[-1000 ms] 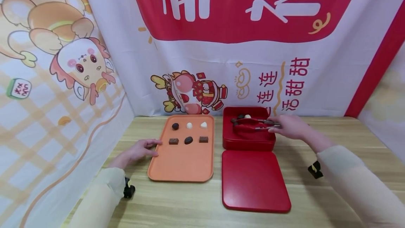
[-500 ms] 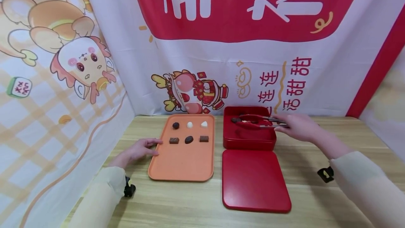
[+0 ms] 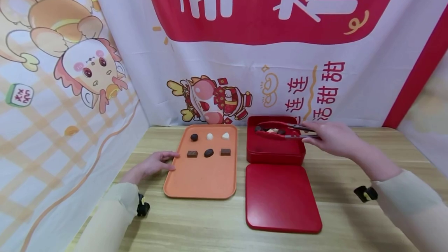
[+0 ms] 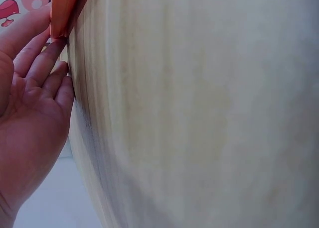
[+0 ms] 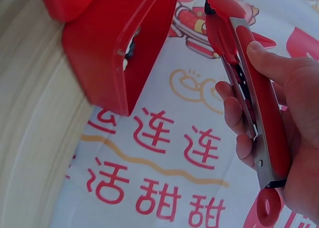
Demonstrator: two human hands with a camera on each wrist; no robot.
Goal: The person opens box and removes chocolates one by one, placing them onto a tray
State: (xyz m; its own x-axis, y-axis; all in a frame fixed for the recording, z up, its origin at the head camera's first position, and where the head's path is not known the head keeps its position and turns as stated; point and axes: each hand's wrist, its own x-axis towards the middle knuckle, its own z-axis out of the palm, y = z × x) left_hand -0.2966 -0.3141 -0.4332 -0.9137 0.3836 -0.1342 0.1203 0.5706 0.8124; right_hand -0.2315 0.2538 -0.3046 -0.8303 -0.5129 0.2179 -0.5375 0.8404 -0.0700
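Observation:
My right hand [image 3: 332, 137] grips red-and-metal tongs [image 5: 266, 113] by their handles. Between the tips sits a dark chocolate [image 5: 208, 8], just above the red box [image 3: 274, 158] in the head view. Inside the box lie several more chocolates, pale and dark, partly hidden behind the tongs. My left hand [image 3: 154, 164] touches the left rim of the orange tray [image 3: 199, 182] with its fingers extended. Two rows of chocolates lie in the tray's far half: a round dark one [image 3: 194, 137] and two white ones behind, an oval [image 3: 209, 153] between two brown blocks in front.
A red lid [image 3: 281, 201] lies flat in front of the box, to the right of the tray. Behind the wooden table [image 3: 210, 224] hangs a printed cloth [image 3: 224, 61], with another cloth along the left side.
The tongs have come up from within the box, with the dark chocolate in their tips. My right hand has shifted slightly right and up. The left hand stays at the tray rim.

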